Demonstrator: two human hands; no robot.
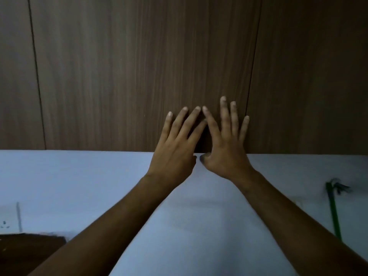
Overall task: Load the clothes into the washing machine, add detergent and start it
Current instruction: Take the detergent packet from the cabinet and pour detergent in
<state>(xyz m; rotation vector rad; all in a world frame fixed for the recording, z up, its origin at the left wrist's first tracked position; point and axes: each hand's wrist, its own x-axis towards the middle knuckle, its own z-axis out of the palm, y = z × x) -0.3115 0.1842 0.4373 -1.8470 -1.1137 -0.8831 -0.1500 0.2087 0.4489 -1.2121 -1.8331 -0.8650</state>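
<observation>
Wood-grain panels [139,66] fill the upper half of the view, dark brown with thin vertical seams; a pale blue-white wall [79,186] runs below them. Both arms reach forward. Left hand [177,144] and right hand [225,148] are held up side by side, backs to the camera, fingers straight and spread, nothing held in either; the index fingertips nearly meet, though whether they touch, or whether the palms press the panel, cannot be told. A wall socket [5,224] sits at the far left, a dark brown surface [29,248] in the lower left corner, and a green rod with something dark hanging at its top [332,208] stands at the right. Washing machine, clothes and detergent: none in view, so their position is unknown from here. Judgement: task at its very start, with loading, dosing and starting all not yet done. For the step in hand, lower the gaze and turn until the machine and laundry come into sight, keep both hands free and loose for opening the door, and gather the clothes in bunches rather than singly.
</observation>
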